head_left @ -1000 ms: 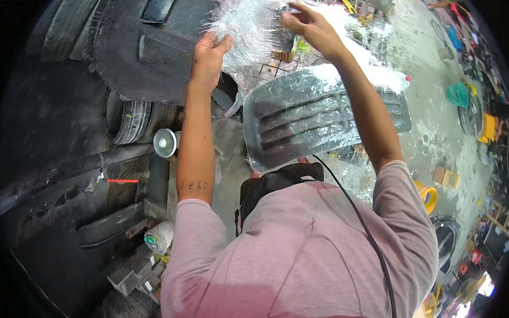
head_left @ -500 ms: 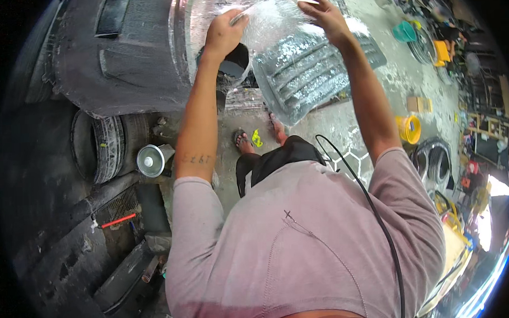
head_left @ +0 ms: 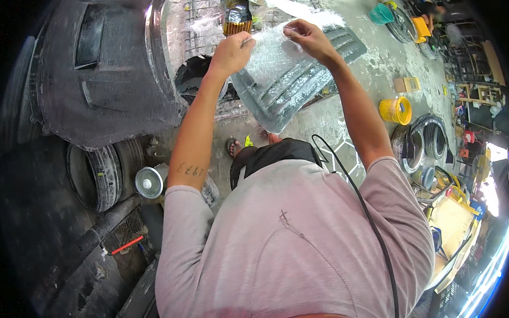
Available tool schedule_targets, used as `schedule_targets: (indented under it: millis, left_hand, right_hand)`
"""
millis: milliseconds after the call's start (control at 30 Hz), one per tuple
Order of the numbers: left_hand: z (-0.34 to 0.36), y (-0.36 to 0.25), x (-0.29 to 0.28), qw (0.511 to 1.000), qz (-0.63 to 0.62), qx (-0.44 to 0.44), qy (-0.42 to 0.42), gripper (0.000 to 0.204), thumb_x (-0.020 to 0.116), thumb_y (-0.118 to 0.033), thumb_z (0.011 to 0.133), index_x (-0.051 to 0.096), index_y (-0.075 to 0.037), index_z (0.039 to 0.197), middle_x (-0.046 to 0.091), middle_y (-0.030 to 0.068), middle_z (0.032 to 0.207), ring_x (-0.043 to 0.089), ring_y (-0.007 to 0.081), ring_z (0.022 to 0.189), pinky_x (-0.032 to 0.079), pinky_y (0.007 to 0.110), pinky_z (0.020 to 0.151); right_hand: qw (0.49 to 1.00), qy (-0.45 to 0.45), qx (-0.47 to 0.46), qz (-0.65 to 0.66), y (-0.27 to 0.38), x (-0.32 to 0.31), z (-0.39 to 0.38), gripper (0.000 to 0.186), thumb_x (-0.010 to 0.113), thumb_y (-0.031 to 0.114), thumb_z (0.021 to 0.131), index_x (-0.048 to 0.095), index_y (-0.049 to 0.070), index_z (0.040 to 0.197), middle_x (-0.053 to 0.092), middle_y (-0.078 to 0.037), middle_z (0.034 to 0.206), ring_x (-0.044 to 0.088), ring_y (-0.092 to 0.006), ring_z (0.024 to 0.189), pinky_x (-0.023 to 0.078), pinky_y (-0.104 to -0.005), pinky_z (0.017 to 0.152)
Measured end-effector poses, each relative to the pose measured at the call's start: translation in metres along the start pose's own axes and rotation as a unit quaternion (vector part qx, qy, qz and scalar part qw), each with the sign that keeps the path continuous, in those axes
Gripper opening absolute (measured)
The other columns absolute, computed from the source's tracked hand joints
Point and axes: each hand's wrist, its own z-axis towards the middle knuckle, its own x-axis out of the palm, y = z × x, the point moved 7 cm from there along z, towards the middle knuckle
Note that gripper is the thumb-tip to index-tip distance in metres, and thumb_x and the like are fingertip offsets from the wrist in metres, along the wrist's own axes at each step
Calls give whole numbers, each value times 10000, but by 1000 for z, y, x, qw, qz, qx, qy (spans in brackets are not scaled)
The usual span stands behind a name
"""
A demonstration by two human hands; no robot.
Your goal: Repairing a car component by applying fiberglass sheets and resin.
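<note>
A thin, translucent white sheet of fibreglass mat [head_left: 269, 58] is stretched between my hands. Its left edge is pinched between the thumb and fingers of my left hand [head_left: 233, 53]. On the other side, my right hand [head_left: 311, 40] has thumb and fingertips closed on the sheet's upper edge. Beneath and behind the mat lies a grey, ribbed panel [head_left: 297, 93] with a wet-looking shine, tilted toward the right. The mat overlaps the panel's upper left part; whether they touch, I cannot tell. More white fibrous material [head_left: 285, 3] runs along the panel's far side.
A large dark moulded panel [head_left: 117, 68] fills the far left. Beside my left hand are a shiny black-and-gold object [head_left: 237, 18] and a black round container [head_left: 193, 77]. Tyres [head_left: 105, 176] lie at left. A yellow bucket [head_left: 394, 110] and small box [head_left: 406, 84] stand on the right floor.
My hands have come nearer to me with the mat, which now hangs flatter between them. The black-and-gold object has come into sight, and the view has shifted.
</note>
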Motion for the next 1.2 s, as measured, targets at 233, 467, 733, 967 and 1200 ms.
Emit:
schedule_targets:
  millis: [233,467,733,967,1200]
  left_hand:
    - [-7,-6,-37,982,55,43,-176,231,523,-217,965,629,-14,936,647,259,883,629,448,876,483,492,736]
    - [-90,89,-139,936,-36,-206,-284,283,548,-231,989,618,37,1051,675,205,957,668,305,855,522,404,725]
    - [-92,44,-45,851,-437,-195,-216,319,530,-94,992,476,9,1289,625,153,1187,666,236,981,607,377,769]
    - [-19,41,64,809,-472,-303,-177,243,543,-43,940,537,-13,1181,654,91,1079,642,199,971,587,409,803]
    - [36,21,57,935,-175,-129,-280,196,577,85,880,618,-31,1032,678,83,1083,632,176,1031,496,304,931]
  right_hand:
    - [982,-188,-29,5,-8,-12,-9,191,662,198,939,725,20,968,702,-34,792,592,-89,730,483,-262,664]
    - [908,-331,213,-143,-164,-168,-205,262,589,207,955,680,-39,964,654,-52,841,549,-112,793,456,-299,708]
    - [707,-511,485,58,-290,-172,-545,132,612,106,840,628,59,963,574,-29,792,564,-170,722,444,-322,577]
    - [580,-496,642,80,-355,-180,-587,206,560,84,821,646,65,1007,624,-50,839,616,-203,756,500,-344,634]
    - [804,-233,540,-85,-445,-286,-443,351,598,92,870,631,30,1214,656,-79,897,590,-149,730,487,-314,655]
